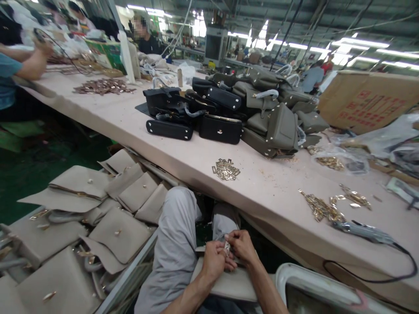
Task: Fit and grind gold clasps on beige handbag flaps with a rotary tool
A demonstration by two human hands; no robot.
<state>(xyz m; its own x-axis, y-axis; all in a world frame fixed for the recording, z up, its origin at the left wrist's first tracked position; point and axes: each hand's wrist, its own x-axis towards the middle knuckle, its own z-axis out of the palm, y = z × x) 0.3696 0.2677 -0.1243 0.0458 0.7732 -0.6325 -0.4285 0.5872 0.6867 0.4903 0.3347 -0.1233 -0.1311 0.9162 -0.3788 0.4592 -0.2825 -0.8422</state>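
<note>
My left hand (215, 260) and my right hand (241, 245) meet over my lap, fingers pinched together on a small metal clasp (227, 247) at the edge of a taupe leather bag (229, 284) lying across my knees. Most of the clasp is hidden by my fingers. The bag rests flat under both wrists. On the table just beyond my knees lies a small heap of gold metal plates (225, 169).
A long pinkish worktable (183, 152) carries black bags (196, 111), taupe bags (271, 111), gold hardware (322, 207) and a corded tool (363, 231). Taupe bags (98, 213) are piled at my left. Other people sit at the far left; a cardboard box (366, 102) stands at the right.
</note>
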